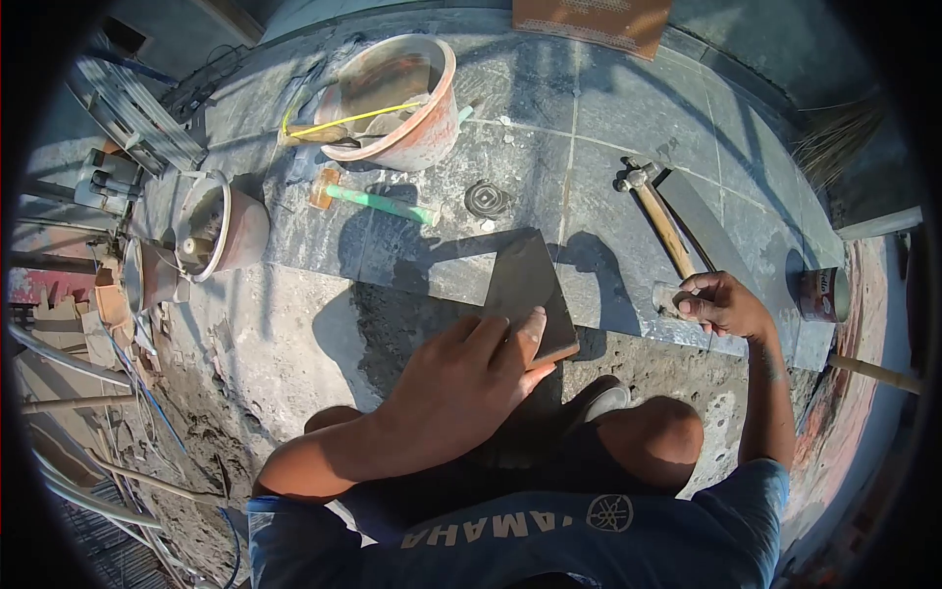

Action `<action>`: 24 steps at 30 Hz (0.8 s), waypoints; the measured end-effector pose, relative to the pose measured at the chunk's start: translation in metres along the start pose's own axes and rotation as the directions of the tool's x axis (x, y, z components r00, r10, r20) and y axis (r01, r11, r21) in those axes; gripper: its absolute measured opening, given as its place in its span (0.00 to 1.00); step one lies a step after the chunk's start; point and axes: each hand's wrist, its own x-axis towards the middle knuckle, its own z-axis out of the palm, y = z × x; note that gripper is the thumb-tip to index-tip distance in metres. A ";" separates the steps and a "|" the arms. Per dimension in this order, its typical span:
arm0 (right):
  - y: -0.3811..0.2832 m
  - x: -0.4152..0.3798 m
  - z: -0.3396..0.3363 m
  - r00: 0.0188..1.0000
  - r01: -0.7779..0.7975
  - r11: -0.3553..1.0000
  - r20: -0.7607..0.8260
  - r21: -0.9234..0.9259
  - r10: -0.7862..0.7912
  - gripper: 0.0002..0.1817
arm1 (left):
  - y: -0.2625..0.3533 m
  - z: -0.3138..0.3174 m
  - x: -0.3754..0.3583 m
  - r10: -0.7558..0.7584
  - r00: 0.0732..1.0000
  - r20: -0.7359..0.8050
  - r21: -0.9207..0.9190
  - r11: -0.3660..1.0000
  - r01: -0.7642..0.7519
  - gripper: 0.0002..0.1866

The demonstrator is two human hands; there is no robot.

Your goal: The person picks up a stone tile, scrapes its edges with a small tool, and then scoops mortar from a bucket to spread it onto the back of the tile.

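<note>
My left hand (471,363) is closed around the near end of a narrow dark grey tile strip (527,280), its thumb and fingers at the edges. The strip shows an orange-brown body along its near edge and slants away over the floor. Off to the right, my right hand (728,306) pinches a small pale grey piece (667,298) between thumb and fingers, low by the edge of the tiled floor. Just beyond that hand lies a hammer (663,221) with a wooden handle, beside another dark tile strip (708,218).
A large bucket (446,113) with tools stands at the back, a green-handled mallet (378,201) in front of it. Smaller buckets (250,231) stand left. A round drain cover (487,199) sits in the grey floor tiles (628,108). A can (822,294) is at right.
</note>
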 end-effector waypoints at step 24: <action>0.031 0.216 0.155 0.870 0.317 0.879 -0.479 0.358 -0.119 0.34 | -0.090 0.066 -0.159 -0.806 0.540 0.241 -0.945 -0.068 0.319 0.07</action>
